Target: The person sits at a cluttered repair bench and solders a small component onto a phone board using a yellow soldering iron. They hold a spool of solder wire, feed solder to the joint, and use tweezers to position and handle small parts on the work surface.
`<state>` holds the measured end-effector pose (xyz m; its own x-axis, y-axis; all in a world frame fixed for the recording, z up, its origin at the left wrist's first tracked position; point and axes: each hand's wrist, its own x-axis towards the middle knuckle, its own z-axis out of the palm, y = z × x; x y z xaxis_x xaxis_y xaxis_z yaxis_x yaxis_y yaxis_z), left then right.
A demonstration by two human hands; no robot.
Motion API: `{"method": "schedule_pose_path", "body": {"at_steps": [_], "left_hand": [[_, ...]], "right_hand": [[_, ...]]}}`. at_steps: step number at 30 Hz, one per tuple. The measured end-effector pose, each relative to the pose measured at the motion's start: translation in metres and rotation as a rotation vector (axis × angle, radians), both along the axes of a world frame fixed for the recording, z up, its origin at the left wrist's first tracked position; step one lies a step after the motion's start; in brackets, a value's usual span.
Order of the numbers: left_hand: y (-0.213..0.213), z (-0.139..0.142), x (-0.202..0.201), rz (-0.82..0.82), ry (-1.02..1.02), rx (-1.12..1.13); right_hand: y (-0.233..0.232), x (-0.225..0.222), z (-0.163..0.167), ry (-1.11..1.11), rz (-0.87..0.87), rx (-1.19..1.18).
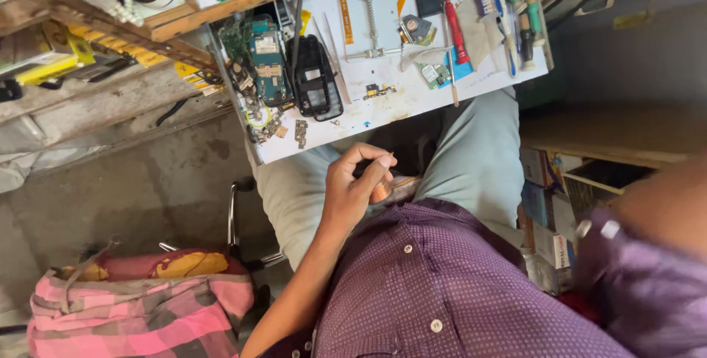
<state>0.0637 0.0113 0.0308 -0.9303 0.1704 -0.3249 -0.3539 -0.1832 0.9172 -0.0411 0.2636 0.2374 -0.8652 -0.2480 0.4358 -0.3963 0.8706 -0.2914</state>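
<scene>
My left hand hovers over my lap, just below the front edge of the white work board. Its fingers are curled and pinched with the thumb around a small brownish object; I cannot tell what kind of object it is. Only my right forearm and purple sleeve show, blurred, at the right edge, and the right hand itself is out of view. On the board lie a black phone frame, a blue-green circuit board and a red-handled screwdriver.
Tweezers, small parts, flex strips and more tools cover the board. A wooden shelf runs at top left. A pink checked bag rests on the concrete floor at bottom left. Cardboard boxes stand to the right of my knees.
</scene>
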Motion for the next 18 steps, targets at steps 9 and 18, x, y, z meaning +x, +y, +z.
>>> {"method": "schedule_pose_path", "body": {"at_steps": [9,18], "left_hand": [[0.01,0.011,-0.007,0.037,0.06,-0.072],[0.02,0.024,-0.004,-0.03,0.305,-0.287]], "right_hand": [[-0.042,0.062,-0.137,-0.882,0.126,-0.916],[-0.02,0.091,-0.212,-0.962,0.132,-1.108]]}}
